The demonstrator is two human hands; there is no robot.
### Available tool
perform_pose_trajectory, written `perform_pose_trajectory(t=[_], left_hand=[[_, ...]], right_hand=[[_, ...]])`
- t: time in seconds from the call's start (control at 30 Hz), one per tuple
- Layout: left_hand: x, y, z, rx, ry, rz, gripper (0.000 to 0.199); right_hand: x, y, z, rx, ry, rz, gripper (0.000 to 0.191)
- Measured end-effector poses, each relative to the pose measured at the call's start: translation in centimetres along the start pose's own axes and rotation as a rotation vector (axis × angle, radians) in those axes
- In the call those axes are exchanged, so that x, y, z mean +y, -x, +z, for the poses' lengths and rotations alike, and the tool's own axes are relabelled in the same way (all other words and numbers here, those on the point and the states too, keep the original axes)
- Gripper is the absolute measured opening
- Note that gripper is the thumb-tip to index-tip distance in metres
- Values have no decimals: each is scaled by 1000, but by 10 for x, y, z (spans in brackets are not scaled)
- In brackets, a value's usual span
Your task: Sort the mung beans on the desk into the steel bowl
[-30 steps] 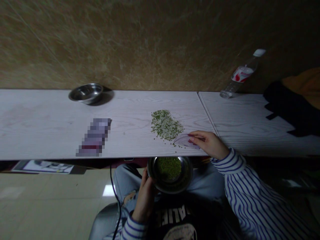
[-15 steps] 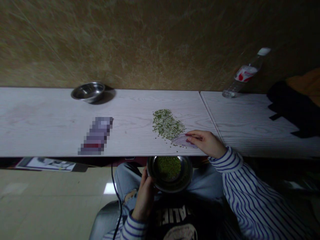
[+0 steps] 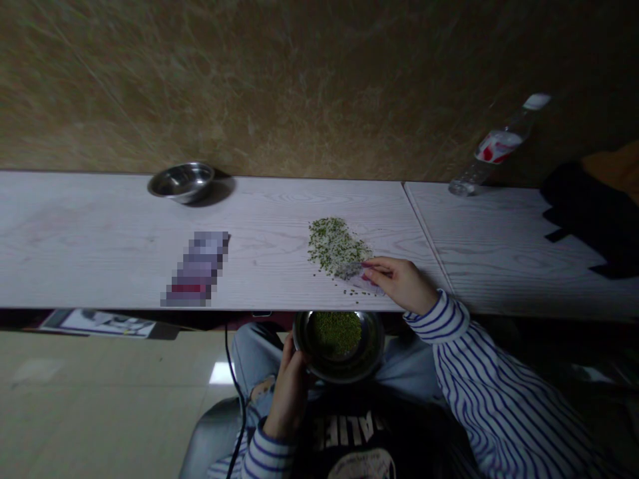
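A small heap of green beans mixed with white grains (image 3: 335,245) lies on the pale wood-grain table. Over the heap's near right side, my right hand (image 3: 397,279) pinches a thin see-through plastic piece (image 3: 368,282), whose far edge touches the grains. Its exact kind is unclear. Below the table edge, my left hand (image 3: 289,392) grips the left rim of a steel bowl (image 3: 372,362) over my lap. Green beans (image 3: 335,334) cover the bottom of this bowl. A few loose beans are scattered between the heap and the table edge.
Another steel bowl (image 3: 182,183) stands near the wall, to the left. A blurred-out flat object (image 3: 197,269) lies in front of it. At the back right stand a plastic bottle (image 3: 496,146) and a dark cloth item (image 3: 574,213). A black cable (image 3: 232,379) hangs beside my leg.
My right hand has moved a little left with the plastic piece, farther into the near side of the heap. My left hand and its bowl stay put.
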State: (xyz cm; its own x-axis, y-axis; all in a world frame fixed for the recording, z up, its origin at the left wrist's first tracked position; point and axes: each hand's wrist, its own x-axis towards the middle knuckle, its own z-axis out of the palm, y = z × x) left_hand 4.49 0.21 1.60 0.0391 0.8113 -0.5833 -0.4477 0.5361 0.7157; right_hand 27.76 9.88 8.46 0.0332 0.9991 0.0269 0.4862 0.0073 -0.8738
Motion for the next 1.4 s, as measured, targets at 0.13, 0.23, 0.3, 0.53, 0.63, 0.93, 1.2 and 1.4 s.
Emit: perform_pose_trajectory(t=[0.13, 0.23, 0.3, 0.53, 0.63, 0.93, 1.2, 1.4], left_hand=[[-3, -3, -4, 22, 2, 2, 62], [-3, -5, -8, -3, -11, 6, 62], [-1, -5, -9, -5, -17, 7, 62], [10, -2, -6, -11, 13, -6, 65], [8, -3, -4, -10, 30, -11, 63], [2, -2, 3, -56, 53, -30, 56], [-1, -5, 6, -90, 88, -40, 57], [-1, -5, 4, -82, 99, -28, 58]], right_hand=[[-3, -3, 4, -22, 27, -29, 24], [-6, -5, 5, -47, 52, -50, 25], [-8, -6, 4, -70, 76, -70, 25], [-10, -1, -5, -132, 132, -119, 23], [-6, 6, -13, -90, 47, -42, 23], [7, 36, -28, 92, -53, 144, 24], [-1, 44, -2, 77, -102, 148, 28], [-10, 45, 6, 23, -98, 127, 24]])
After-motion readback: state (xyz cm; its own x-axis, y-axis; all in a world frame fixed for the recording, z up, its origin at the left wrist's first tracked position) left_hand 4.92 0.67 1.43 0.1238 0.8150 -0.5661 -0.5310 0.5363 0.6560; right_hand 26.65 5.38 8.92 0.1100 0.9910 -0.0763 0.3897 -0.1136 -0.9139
